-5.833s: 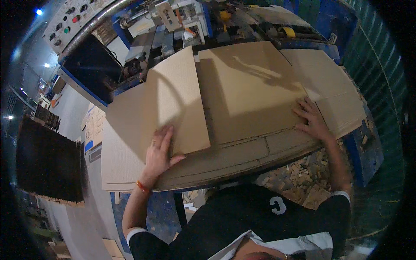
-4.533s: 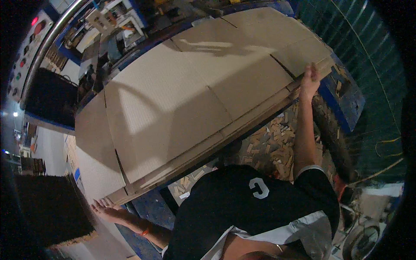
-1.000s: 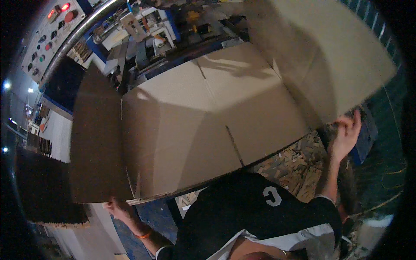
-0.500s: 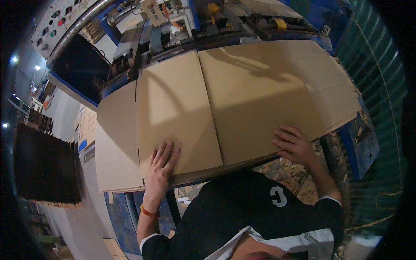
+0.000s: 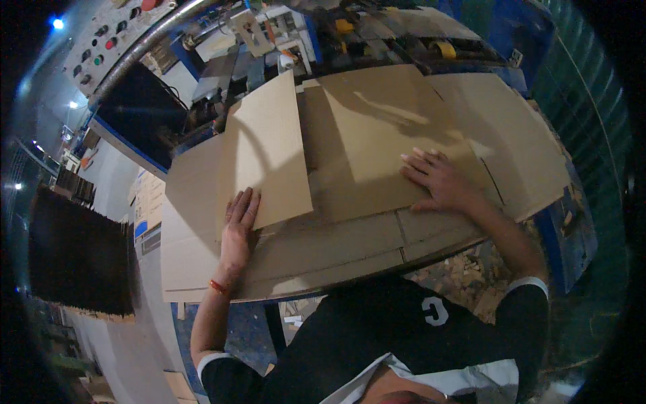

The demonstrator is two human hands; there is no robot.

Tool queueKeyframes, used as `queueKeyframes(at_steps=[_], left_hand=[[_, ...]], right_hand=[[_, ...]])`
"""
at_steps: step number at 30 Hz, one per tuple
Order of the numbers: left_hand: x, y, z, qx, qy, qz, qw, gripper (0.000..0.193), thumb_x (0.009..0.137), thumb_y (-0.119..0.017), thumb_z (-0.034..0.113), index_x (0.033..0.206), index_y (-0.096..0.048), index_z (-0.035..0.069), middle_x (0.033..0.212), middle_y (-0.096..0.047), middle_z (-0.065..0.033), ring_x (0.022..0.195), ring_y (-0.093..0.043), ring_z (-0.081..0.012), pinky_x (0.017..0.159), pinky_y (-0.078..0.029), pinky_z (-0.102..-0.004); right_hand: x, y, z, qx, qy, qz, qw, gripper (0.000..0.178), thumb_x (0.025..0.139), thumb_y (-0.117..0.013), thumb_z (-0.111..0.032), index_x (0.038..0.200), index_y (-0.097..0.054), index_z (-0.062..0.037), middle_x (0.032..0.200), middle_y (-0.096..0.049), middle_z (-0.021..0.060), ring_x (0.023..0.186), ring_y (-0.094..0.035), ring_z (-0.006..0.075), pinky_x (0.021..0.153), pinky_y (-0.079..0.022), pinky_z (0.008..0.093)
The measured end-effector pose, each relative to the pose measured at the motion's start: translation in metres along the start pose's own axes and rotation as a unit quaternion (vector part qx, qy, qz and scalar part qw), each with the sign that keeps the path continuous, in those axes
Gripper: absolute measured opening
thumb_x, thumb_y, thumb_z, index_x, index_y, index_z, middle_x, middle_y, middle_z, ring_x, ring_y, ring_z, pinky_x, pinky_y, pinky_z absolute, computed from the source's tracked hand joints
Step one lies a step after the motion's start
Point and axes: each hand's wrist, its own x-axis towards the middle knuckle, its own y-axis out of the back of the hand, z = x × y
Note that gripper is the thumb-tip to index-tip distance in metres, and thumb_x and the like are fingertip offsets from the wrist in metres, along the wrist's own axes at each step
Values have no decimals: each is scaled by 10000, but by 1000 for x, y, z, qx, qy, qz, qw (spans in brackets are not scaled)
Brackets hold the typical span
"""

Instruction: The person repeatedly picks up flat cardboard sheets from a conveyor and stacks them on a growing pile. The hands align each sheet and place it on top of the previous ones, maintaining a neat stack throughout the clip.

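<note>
My left hand (image 5: 239,229) lies flat, fingers stretched, on the near edge of a brown cardboard panel (image 5: 272,148). My right hand (image 5: 441,183) rests with spread fingers on a wider cardboard panel (image 5: 383,148) to the right. A gap runs between the two panels, and their far edges reach up to a machine. Whether they join anywhere, I cannot tell. Beneath both is a larger slotted cardboard sheet (image 5: 336,252), bare along its near side and at both ends. Neither hand grips anything.
The machine (image 5: 336,40) with rollers and belts stands beyond the cardboard. At the upper left are a control panel (image 5: 108,44) with buttons and a metal pipe (image 5: 151,44). A dark stack (image 5: 81,252) stands left, a green corrugated wall (image 5: 585,128) right. Cardboard scraps (image 5: 464,276) lie below.
Both panels have moved away from me toward the machine, uncovering the sheet beneath. A gap has opened between them. My hands have moved forward with them, the right one further.
</note>
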Motion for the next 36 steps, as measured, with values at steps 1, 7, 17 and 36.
queueKeyframes(at_steps=[1, 7, 17, 36], left_hand=[[6, -3, -6, -9, 5, 10, 1000, 717, 640, -670, 12, 1310, -430, 94, 1333, -413, -149, 1241, -376, -330, 1031, -316, -438], [60, -41, -42, -33, -6, 85, 996, 691, 657, -698, 34, 1295, -443, 98, 1303, -438, -154, 1199, -414, -338, 1000, -365, -395], [95, -63, -55, 131, 174, 118, 969, 731, 776, -630, 248, 1370, -256, 45, 1328, -394, -172, 1263, -319, -357, 1010, -254, -564], [-90, 61, -15, -249, 389, 570, 680, 676, 788, -583, 59, 1364, -245, -46, 1430, -231, -230, 1346, -205, -288, 1073, -190, -362]], right_hand=[[11, -3, 6, 5, 6, 0, 1000, 844, 655, -603, -642, 1311, -427, -140, 1380, -381, 77, 1253, -367, 310, 1025, -269, 489], [62, -14, 51, 86, -84, -58, 991, 796, 691, -572, -635, 1302, -440, -144, 1355, -410, 49, 1219, -396, 309, 1000, -326, 422], [93, -25, 35, -124, -183, -4, 975, 495, 821, -567, -299, 1288, -452, -181, 1379, -367, 68, 1258, -337, 299, 980, -349, 453], [-257, -58, 112, -3, -629, 177, 757, 562, 896, -393, -508, 1248, -512, -87, 1236, -538, 121, 1155, -461, 321, 925, -396, 435]])
